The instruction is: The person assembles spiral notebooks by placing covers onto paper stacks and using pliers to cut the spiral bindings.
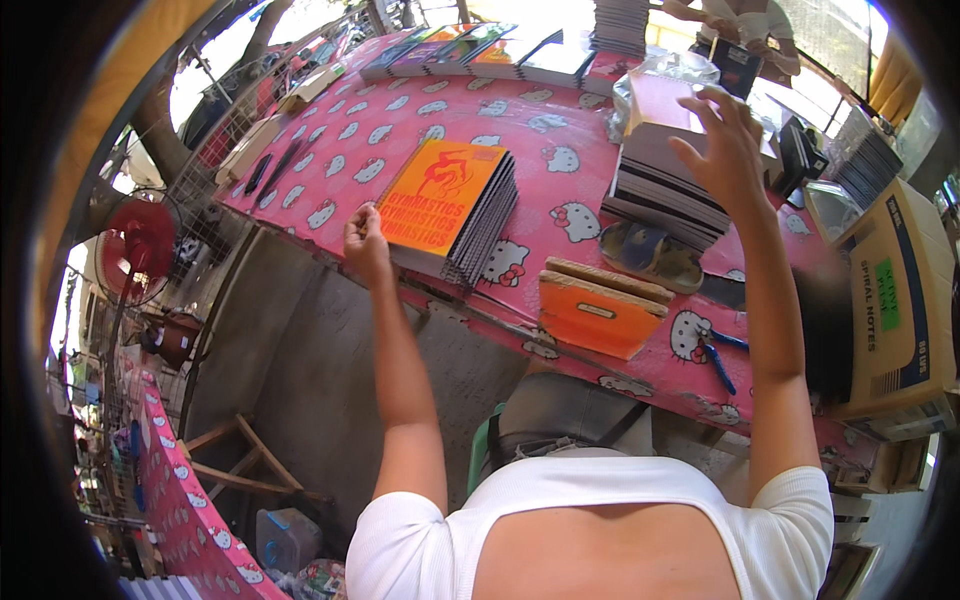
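A neat stack of spiral notebooks (447, 200) with an orange cover on top stands on the table's near left part. My left hand (368, 245) is at the stack's near left corner, fingers curled and pinching the top notebook's edge. My right hand (728, 150) is raised over a taller pile of grey-edged sheets (665, 175) with a pale pink sheet (660, 103) on top. Its fingers are spread and hold nothing; whether a fingertip touches the pile I cannot tell.
On the pink patterned table (345, 150) are an orange-faced wooden block (600, 312), a slipper (652, 257) and blue-handled pliers (716, 360). More notebooks (500, 55) line the far edge. A cardboard box (897, 310) stands at right, a red fan (135, 250) at left. Another person (740, 25) is beyond.
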Demonstrator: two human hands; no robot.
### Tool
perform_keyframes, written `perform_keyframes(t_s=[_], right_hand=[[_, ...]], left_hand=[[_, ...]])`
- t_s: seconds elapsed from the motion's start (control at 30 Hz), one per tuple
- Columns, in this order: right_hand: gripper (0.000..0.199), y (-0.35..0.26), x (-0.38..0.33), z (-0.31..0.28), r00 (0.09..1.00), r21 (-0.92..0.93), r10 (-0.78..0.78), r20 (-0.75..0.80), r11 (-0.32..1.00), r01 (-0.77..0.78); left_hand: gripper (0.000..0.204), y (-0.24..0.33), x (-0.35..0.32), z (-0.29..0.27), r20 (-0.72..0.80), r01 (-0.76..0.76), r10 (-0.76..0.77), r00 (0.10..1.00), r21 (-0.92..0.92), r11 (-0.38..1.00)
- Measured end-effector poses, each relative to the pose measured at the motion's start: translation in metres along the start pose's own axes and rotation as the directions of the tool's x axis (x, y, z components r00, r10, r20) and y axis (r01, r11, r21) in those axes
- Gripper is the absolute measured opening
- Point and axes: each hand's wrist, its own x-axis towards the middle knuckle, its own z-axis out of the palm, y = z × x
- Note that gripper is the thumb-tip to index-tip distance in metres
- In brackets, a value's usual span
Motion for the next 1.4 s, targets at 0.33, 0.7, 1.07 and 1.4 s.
perform_keyframes(t_s=[0.33, 0.7, 1.07, 1.4], right_hand=[[0.012, 0.016, -0.011, 0.011, 0.977, 0.095, -0.157, 0.143, 0.985, 0.144], [0.024, -0.025, -0.165, -0.056, 0.837, 0.758, 0.391, 0.382, 0.386, -0.526], [0.054, -0.074, -0.222, -0.028, 0.821, 0.438, 0.449, 0.352, 0.696, -0.569], [0.024, 0.142, -0.227, -0.013, 0.678, -0.414, 0.696, 0.237, 0.704, -0.578]], left_hand=[[0.036, 0.169, -0.144, 0.101, 0.819, 0.793, -0.153, 0.553, -0.461, 0.399], [0.021, 0.184, -0.168, 0.108, 0.843, 0.203, 0.225, 0.488, -0.361, 0.91], [0.057, 0.093, -0.21, 0.087, 0.474, 0.207, -0.055, 0.879, -0.275, 0.939], [0.081, 0.148, -0.227, 0.105, 0.517, -0.232, 0.25, 0.818, -0.1, 0.967]])
